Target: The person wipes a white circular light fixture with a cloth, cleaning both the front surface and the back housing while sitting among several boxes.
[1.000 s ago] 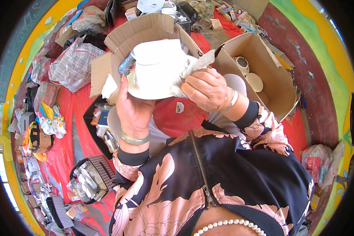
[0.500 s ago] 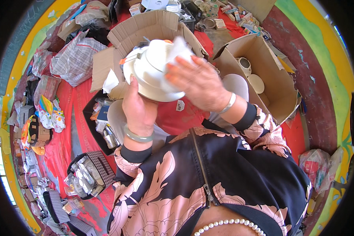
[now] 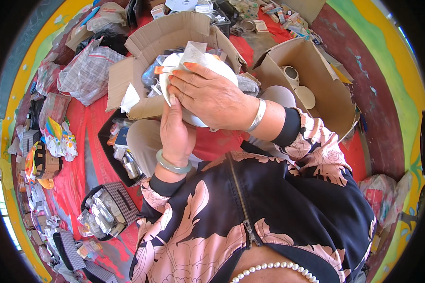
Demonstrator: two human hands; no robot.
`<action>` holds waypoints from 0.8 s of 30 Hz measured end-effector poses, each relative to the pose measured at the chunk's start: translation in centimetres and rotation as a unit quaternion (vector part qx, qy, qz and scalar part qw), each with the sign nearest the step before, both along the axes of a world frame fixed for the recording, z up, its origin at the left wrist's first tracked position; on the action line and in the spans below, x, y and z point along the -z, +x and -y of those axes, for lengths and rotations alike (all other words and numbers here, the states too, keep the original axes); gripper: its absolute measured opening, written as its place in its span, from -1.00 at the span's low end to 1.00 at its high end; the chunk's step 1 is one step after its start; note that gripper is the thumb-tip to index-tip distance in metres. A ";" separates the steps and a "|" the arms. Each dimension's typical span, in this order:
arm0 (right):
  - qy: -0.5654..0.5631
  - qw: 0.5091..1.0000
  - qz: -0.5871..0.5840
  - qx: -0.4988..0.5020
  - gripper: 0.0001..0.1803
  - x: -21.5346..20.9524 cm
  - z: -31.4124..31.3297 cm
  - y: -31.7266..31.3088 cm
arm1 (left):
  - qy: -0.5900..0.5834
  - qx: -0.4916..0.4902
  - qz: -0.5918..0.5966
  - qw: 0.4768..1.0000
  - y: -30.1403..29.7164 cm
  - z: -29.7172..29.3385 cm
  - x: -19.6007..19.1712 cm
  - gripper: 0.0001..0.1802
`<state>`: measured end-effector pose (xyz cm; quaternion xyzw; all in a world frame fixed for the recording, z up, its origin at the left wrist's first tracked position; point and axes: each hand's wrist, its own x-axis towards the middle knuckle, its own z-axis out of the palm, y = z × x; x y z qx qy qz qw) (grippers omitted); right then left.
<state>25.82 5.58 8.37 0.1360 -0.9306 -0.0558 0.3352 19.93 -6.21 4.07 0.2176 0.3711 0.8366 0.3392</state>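
A white, round, dish-like object [image 3: 226, 70] with a smooth rim is held over my lap, in front of an open cardboard box. My left hand [image 3: 177, 127] grips its near left edge, thumb up at the rim and the other fingers hidden underneath. Across its top lies my right hand [image 3: 212, 96], pressing a pale wipe or cloth [image 3: 193, 51] against the surface. Part of that cloth sticks out beyond the orange-tipped fingers. Much of the object is covered by my right hand, so its exact kind cannot be made out.
The open cardboard box [image 3: 172, 30] ahead holds mixed items. Another box [image 3: 340, 99] at the right contains two round white things. Checked bags [image 3: 87, 78] and a basket of packets [image 3: 101, 212] stand left on red sheeting. Loose goods lie at the far side.
My right hand has moved left and down across the white object with the cloth. The object has tilted and shifted slightly right, and my left hand has moved slightly right.
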 end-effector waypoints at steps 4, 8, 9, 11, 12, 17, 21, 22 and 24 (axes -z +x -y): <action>0.014 1.000 0.020 0.005 -0.53 1.1 1.1 0.6 | 0.014 0.004 0.071 0.997 -1.2 0.8 0.6 -0.44; 0.010 0.998 0.057 -0.005 -0.50 3.0 1.0 2.9 | 0.045 -0.003 0.078 0.996 -2.7 1.7 0.3 -0.43; 0.004 0.998 0.061 -0.005 -0.48 3.1 0.7 3.5 | 0.045 -0.019 0.085 0.995 -2.8 1.9 0.0 -0.43; -0.005 0.998 0.065 -0.025 -0.47 3.4 -0.4 4.0 | 0.048 -0.025 0.094 0.994 -2.7 2.1 -0.5 -0.44; -0.009 0.997 0.067 -0.034 -0.47 3.5 -1.0 4.0 | 0.049 -0.027 0.098 0.994 -2.6 2.1 -0.6 -0.44; 0.062 0.998 -0.009 -0.022 -0.56 1.3 -2.0 2.9 | 0.043 0.026 0.126 0.991 -1.2 1.6 -0.6 -0.46; -0.051 0.996 -0.062 0.027 -0.55 0.2 -1.2 1.4 | 0.034 0.028 0.083 0.996 0.1 1.0 -0.7 -0.47; -0.086 0.993 -0.070 0.037 -0.56 0.1 -1.2 1.1 | 0.027 0.018 0.068 0.997 0.4 0.9 -0.9 -0.47; -0.157 0.982 -0.086 0.058 -0.59 0.0 -1.3 0.4 | 0.017 0.001 0.040 0.999 0.9 0.8 -1.0 -0.47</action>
